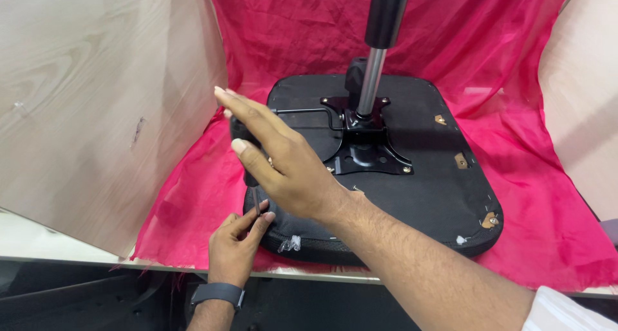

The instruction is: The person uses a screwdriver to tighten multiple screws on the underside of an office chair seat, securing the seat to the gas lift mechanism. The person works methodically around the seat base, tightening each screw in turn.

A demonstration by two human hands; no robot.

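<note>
An upside-down black chair seat (418, 196) lies on a pink cloth (534, 196). A black metal mounting plate (364, 147) with a chrome gas cylinder (372, 80) stands up from its middle. My right hand (283, 160) reaches across from the lower right and presses its palm on the black handle of a screwdriver (248, 167), fingers stretched out. My left hand (238, 241), with a dark wristband, pinches the screwdriver's thin shaft near the tip at the seat's near left edge.
Light wood panels (96, 106) wall in the cloth on the left and right (582, 93). Small metal brackets (461, 160) and screws dot the seat's right side. The table's front edge (161, 265) runs just below my left hand.
</note>
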